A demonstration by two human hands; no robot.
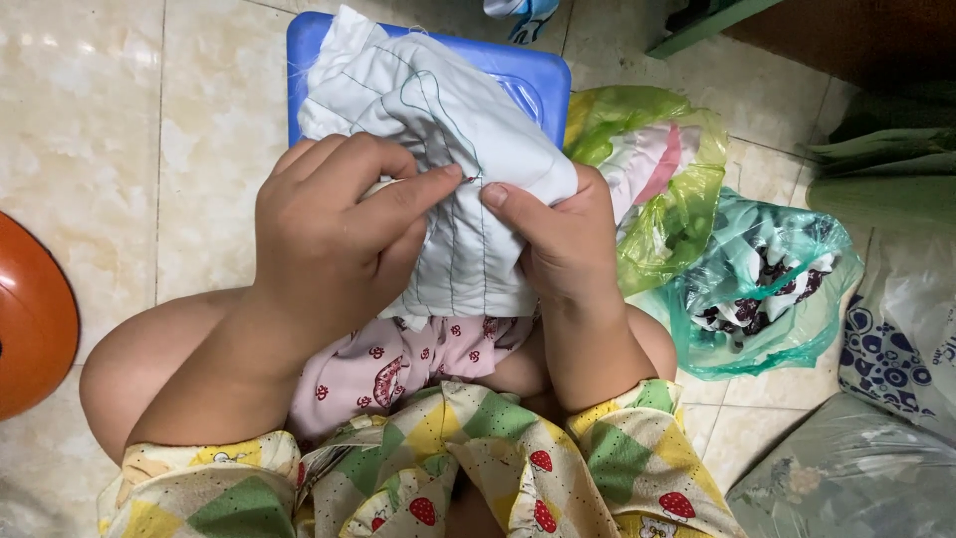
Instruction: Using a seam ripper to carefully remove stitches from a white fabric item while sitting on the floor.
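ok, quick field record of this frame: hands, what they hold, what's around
view: head camera, looking down
left hand: pinching the white cloth, thumb tip on a seam
right hand: gripping the same cloth from the other side
cloth: white, with thin stitched lines, bunched between both hands
under cloth: blue plastic stool
lap: pink patterned fabric
right side: green bags holding fabric pieces
left edge: orange round object
floor: beige tiles

Single head-worn view, looking steeply down from close above, hands and white cloth (pixel 448 149) filling the frame's centre, knees at the bottom, tiled floor (pixel 100 120) at left, bags at right
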